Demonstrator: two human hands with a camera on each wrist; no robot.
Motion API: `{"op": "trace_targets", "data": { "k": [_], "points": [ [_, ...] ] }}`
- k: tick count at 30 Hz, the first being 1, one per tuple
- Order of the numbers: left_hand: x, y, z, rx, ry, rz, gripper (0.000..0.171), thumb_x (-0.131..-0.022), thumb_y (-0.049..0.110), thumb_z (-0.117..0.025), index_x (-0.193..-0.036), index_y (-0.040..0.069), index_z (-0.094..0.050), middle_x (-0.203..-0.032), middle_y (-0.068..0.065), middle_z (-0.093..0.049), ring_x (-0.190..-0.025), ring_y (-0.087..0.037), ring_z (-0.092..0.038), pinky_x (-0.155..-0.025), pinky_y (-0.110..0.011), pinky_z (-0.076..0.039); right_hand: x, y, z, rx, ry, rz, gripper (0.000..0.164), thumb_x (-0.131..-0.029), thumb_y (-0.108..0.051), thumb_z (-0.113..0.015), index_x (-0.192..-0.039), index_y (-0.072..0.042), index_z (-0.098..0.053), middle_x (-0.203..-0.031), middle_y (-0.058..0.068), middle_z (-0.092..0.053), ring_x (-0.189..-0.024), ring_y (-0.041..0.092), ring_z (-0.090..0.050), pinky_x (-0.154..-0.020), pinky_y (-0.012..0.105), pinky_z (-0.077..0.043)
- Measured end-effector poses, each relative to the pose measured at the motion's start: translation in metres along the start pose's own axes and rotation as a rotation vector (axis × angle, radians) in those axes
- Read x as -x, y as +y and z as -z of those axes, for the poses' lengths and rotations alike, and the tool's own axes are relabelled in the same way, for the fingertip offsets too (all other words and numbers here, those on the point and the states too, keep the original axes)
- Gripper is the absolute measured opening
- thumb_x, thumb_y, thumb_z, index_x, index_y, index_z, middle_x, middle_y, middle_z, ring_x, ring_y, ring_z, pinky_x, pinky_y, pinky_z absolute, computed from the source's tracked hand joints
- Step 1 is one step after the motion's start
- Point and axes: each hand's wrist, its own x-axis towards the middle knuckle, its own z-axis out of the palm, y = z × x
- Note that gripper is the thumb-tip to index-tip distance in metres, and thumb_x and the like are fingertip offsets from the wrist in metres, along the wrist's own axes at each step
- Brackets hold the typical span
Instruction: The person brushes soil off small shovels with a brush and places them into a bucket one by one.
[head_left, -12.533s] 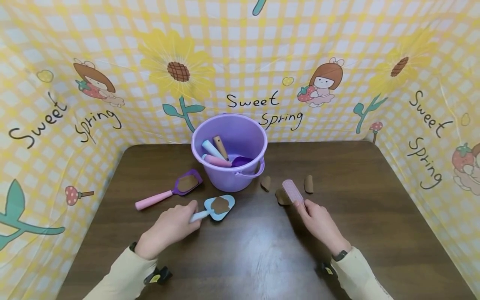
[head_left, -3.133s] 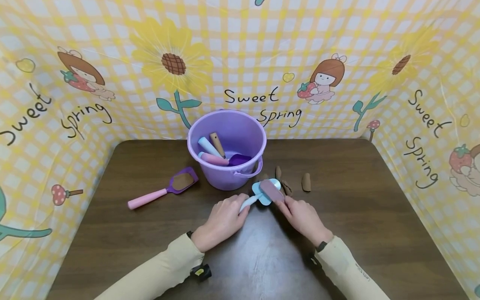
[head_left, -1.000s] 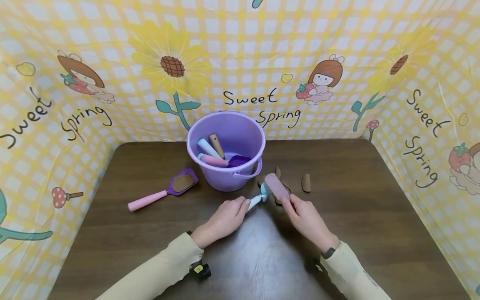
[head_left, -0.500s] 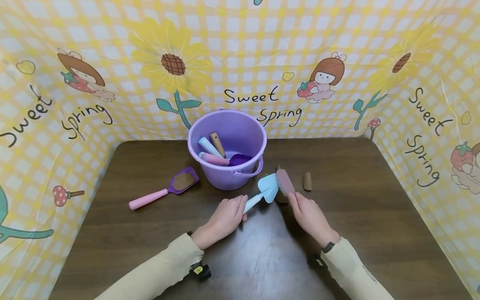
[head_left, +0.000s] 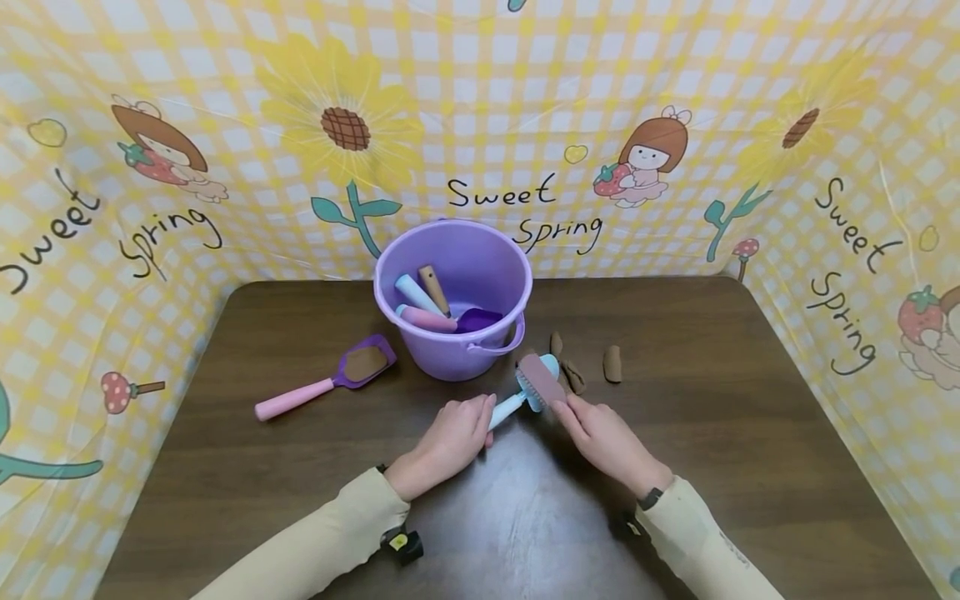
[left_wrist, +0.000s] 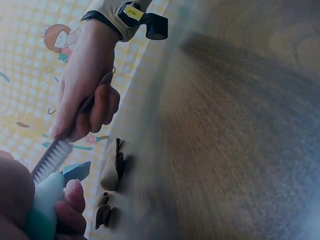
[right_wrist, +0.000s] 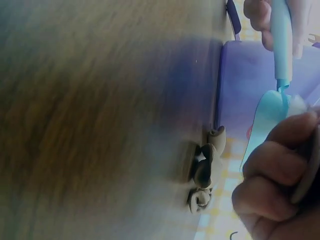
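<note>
In the head view my left hand [head_left: 447,437] grips the handle of a light blue toy trowel [head_left: 506,408], held in front of the bucket. My right hand [head_left: 611,442] holds a pinkish brush [head_left: 542,379] by its handle. The brush lies across the trowel's blade, covering most of it; its white bristles [left_wrist: 54,159] face the trowel in the left wrist view. Just beyond lie curled brown clay-like pieces [head_left: 573,377]. Another brown piece [head_left: 612,364] lies farther right.
A purple bucket [head_left: 450,357] stands behind the hands, holding several tools with blue, pink and brown handles. To its left rests a purple shovel with a pink handle [head_left: 296,399], a brown patch on its blade. Printed cloth surrounds the brown table [head_left: 300,517].
The trowel, earlier bearing a brown piece left of centre, has moved right beside the brown pieces. In the last second it has turned, and the brush has swept left over its blade.
</note>
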Motion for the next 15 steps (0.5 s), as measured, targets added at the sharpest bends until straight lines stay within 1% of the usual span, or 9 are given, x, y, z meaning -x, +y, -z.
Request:
{"op": "trace_targets", "data": {
  "k": [2,4,7,9,11,12,15],
  "points": [
    [0.0002,-0.0003,0.0000,-0.005,-0.003,-0.005,0.036,-0.112,0.017,-0.043,-0.079,0.014,-0.056,-0.059,0.013,-0.056,-0.054,-0.006,-0.050,-0.060,-0.029,-0.047,-0.0010,0.0003,-0.0006,0.033,0.026,-0.030,0.026,-0.110,-0.027,-0.053,-0.091,-0.009,-0.057,-0.067,-0.006,-0.037,-0.058,0.011,-0.043,-0.058,0.029,-0.041],
    [0.0003,-0.0005,0.0001,-0.005,-0.002,-0.007,0.036,-0.112,0.017,-0.043,-0.079,0.014,-0.056,-0.059,0.013,-0.056,-0.054,-0.006,-0.050,-0.060,-0.029,-0.047,-0.0019,0.0015,-0.0008,0.052,0.055,-0.079,0.029,-0.111,-0.028,-0.052,-0.089,-0.009,-0.055,-0.066,-0.004,-0.036,-0.058,0.014,-0.044,-0.059,0.032,-0.042],
    [0.0005,-0.0007,0.0004,0.002,0.004,-0.009,0.036,-0.113,0.016,-0.043,-0.080,0.014,-0.057,-0.059,0.014,-0.057,-0.055,-0.006,-0.051,-0.061,-0.029,-0.047,-0.0019,0.0042,0.0003,0.067,0.088,-0.167,0.035,-0.112,-0.030,-0.048,-0.086,-0.008,-0.052,-0.065,-0.001,-0.037,-0.057,0.018,-0.045,-0.058,0.034,-0.042],
    [0.0006,-0.0007,0.0000,0.012,0.008,-0.004,0.036,-0.113,0.016,-0.043,-0.080,0.014,-0.057,-0.060,0.014,-0.058,-0.056,-0.007,-0.052,-0.062,-0.029,-0.048,-0.0012,0.0057,0.0013,0.055,0.092,-0.196,0.035,-0.113,-0.031,-0.047,-0.087,-0.007,-0.052,-0.065,0.001,-0.038,-0.056,0.018,-0.045,-0.055,0.033,-0.041],
    [0.0005,-0.0003,-0.0005,0.016,0.015,0.002,0.036,-0.113,0.016,-0.043,-0.080,0.014,-0.057,-0.060,0.013,-0.059,-0.057,-0.007,-0.053,-0.062,-0.029,-0.048,0.0000,0.0064,0.0010,0.049,0.099,-0.160,0.034,-0.112,-0.030,-0.048,-0.087,-0.008,-0.052,-0.065,0.000,-0.037,-0.056,0.017,-0.045,-0.055,0.033,-0.041],
    [0.0002,0.0004,-0.0004,0.020,0.019,0.007,0.036,-0.113,0.016,-0.042,-0.080,0.014,-0.058,-0.060,0.014,-0.059,-0.057,-0.008,-0.054,-0.062,-0.030,-0.049,0.0007,0.0059,0.0006,0.036,0.088,-0.134,0.032,-0.112,-0.029,-0.050,-0.089,-0.007,-0.053,-0.066,-0.001,-0.038,-0.057,0.016,-0.045,-0.055,0.032,-0.041],
    [-0.0014,0.0020,-0.0001,0.032,0.031,0.016,0.036,-0.113,0.015,-0.042,-0.080,0.013,-0.058,-0.060,0.013,-0.061,-0.058,-0.008,-0.055,-0.061,-0.030,-0.049,0.0031,0.0033,-0.0019,0.004,0.045,-0.037,0.020,-0.109,-0.023,-0.057,-0.102,-0.005,-0.061,-0.068,-0.005,-0.040,-0.060,0.012,-0.047,-0.058,0.028,-0.043]
  ]
}}
